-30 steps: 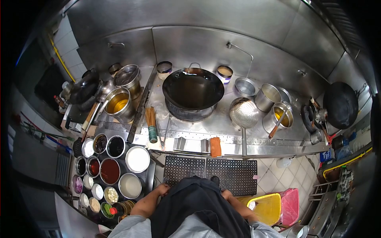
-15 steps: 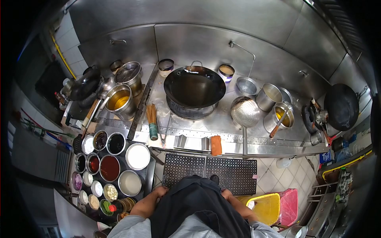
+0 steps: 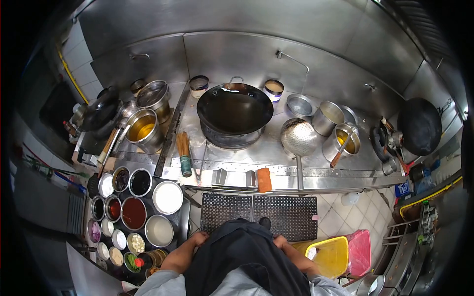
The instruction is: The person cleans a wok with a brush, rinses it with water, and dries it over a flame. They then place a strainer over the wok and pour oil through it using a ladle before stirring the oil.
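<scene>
Left hand (image 3: pixel 200 239) at the left side of the dark apron (image 3: pixel 232 256), fingers curled; cannot tell whether it grips the cloth or rests against it. Right hand (image 3: pixel 280 241) at the apron's right side, partly hidden; its grip cannot be told either. Apron lies over the person's front, between the two hands. Just beyond: black perforated mats (image 3: pixel 284 217) on the floor, before the front edge of the steel counter (image 3: pixel 264 155). Along that edge, left to right: brush (image 3: pixel 184 160) with green binding, orange cloth (image 3: pixel 264 179), perforated skimmer (image 3: pixel 298 137), its handle reaching the edge. Farther in, black wok (image 3: pixel 234 108) on its burner, toward the back edge. Toward the counter's right end, pot (image 3: pixel 332 148) of yellow liquid, wooden-handled ladle (image 3: pixel 336 158) in it. Off the left hand, side table crowded with bowls; white-filled basin (image 3: pixel 168 197) by its far right corner. Off the right hand, yellow bin (image 3: pixel 331 259), pink bin (image 3: pixel 361 251) beside it.
</scene>
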{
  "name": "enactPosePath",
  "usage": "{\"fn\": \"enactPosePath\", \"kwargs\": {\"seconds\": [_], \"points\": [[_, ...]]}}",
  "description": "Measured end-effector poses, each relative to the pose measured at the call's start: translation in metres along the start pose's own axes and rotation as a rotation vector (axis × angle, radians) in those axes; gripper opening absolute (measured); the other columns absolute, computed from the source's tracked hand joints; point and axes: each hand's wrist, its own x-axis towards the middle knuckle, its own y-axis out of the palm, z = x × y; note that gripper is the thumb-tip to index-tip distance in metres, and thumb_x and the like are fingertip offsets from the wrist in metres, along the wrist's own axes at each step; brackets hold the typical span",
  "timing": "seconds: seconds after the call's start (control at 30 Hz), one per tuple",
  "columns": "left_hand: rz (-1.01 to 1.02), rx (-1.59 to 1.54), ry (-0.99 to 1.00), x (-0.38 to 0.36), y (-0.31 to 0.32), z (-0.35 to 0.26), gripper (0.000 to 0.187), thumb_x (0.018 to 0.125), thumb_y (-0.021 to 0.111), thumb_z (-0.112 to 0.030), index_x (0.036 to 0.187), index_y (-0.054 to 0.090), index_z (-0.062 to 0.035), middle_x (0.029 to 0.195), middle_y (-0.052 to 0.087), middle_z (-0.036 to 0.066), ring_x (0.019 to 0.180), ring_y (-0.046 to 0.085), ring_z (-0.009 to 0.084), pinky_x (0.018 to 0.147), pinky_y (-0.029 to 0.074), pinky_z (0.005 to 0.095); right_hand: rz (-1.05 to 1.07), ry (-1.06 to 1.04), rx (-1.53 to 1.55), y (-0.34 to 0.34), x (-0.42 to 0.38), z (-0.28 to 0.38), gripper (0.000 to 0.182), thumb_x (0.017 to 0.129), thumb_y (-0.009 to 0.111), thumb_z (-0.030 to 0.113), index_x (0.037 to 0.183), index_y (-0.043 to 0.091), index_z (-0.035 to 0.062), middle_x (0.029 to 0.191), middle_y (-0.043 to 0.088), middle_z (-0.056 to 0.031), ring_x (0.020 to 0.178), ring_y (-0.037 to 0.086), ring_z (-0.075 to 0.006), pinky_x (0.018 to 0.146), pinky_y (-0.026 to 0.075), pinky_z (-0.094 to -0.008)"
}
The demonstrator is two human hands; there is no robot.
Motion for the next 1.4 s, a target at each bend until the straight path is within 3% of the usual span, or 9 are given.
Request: {"fn": "enactPosePath", "kwargs": {"seconds": [0.37,0.47,0.73,0.8,0.83,0.9,1.03,1.1,1.4], "points": [[-0.002,0.030,-0.028,-0.034,-0.007,-0.020,0.036,0.090,0.056,-0.031,0.119,0.065,-0.0115,0.096,0.069,0.009,0.074,0.067,0.0229,0.062,0.056,0.0378,-0.017,-0.048,-0.142,0.011,0.013,-0.010,0.043,0.087,0.054,0.043,0.117,0.068,0.0149,0.124,0.063,-0.0124,0.118,0.058,-0.0301,0.101,0.044,-0.0350],[0.002,0.016,-0.046,-0.032,-0.006,-0.015,0.036,0.090,0.056,-0.031,0.119,0.065,-0.0114,0.094,0.069,0.008,0.072,0.066,0.0223,0.060,0.055,0.0373,0.058,-0.084,-0.113,0.000,-0.003,0.006,0.054,0.085,0.055,0.042,0.120,0.064,0.0017,0.126,0.061,-0.0194,0.119,0.057,-0.0324,0.101,0.043,-0.0354],[0.042,-0.014,-0.033,0.011,-0.002,0.026,0.033,0.089,0.058,-0.029,0.116,0.067,-0.0111,0.094,0.069,0.007,0.070,0.065,0.0212,0.059,0.054,0.0352,0.014,-0.007,-0.080,0.004,-0.007,0.006,0.047,0.086,0.057,0.036,0.120,0.065,0.0046,0.126,0.062,-0.0167,0.119,0.058,-0.0297,0.101,0.044,-0.0341],[-0.021,0.714,0.795,0.032,-0.006,0.053,0.035,0.089,0.058,-0.028,0.117,0.066,-0.0094,0.100,0.069,0.009,0.077,0.068,0.0220,0.061,0.056,0.0348,-0.006,0.002,-0.072,0.006,-0.004,0.004,0.046,0.086,0.057,0.036,0.120,0.065,0.0053,0.126,0.062,-0.0163,0.119,0.058,-0.0290,0.101,0.044,-0.0338],[-0.020,0.714,0.794,0.019,-0.007,0.036,0.035,0.089,0.058,-0.028,0.117,0.066,-0.0094,0.100,0.069,0.009,0.077,0.068,0.0220,0.061,0.056,0.0348,-0.004,-0.003,-0.079,0.007,-0.003,0.003,0.046,0.086,0.057,0.036,0.120,0.065,0.0054,0.126,0.062,-0.0161,0.119,0.058,-0.0286,0.100,0.044,-0.0338],[0.088,0.172,0.025,-0.022,-0.011,-0.015,0.038,0.089,0.058,-0.028,0.120,0.064,-0.0079,0.109,0.068,0.009,0.086,0.069,0.0223,0.066,0.058,0.0351,0.000,-0.008,-0.088,0.009,0.000,0.000,0.046,0.086,0.057,0.036,0.120,0.065,0.0055,0.127,0.062,-0.0159,0.119,0.058,-0.0283,0.100,0.044,-0.0337],[0.095,0.225,0.262,0.019,0.000,0.033,0.038,0.090,0.056,-0.030,0.121,0.064,-0.0086,0.111,0.068,0.009,0.090,0.068,0.0229,0.068,0.058,0.0359,0.014,-0.031,-0.104,0.008,0.000,0.000,0.047,0.087,0.055,0.036,0.121,0.064,0.0052,0.126,0.062,-0.0166,0.120,0.058,-0.0292,0.101,0.044,-0.0339],[0.056,0.061,-0.018,-0.011,-0.003,0.001,0.038,0.091,0.056,-0.031,0.122,0.064,-0.0107,0.109,0.068,0.009,0.087,0.068,0.0229,0.068,0.058,0.0372,0.019,-0.035,-0.105,0.009,0.003,-0.002,0.047,0.088,0.055,0.037,0.121,0.063,0.0051,0.127,0.062,-0.0168,0.120,0.057,-0.0295,0.102,0.043,-0.0340],[0.017,0.119,-0.042,-0.025,-0.002,-0.008,0.037,0.090,0.058,-0.033,0.120,0.064,-0.0115,0.105,0.069,0.008,0.085,0.068,0.0231,0.067,0.057,0.0372,0.076,-0.061,-0.168,0.005,0.003,-0.001,0.050,0.089,0.051,0.037,0.125,0.061,0.0037,0.131,0.058,-0.0179,0.124,0.054,-0.0300,0.104,0.041,-0.0335]]}}
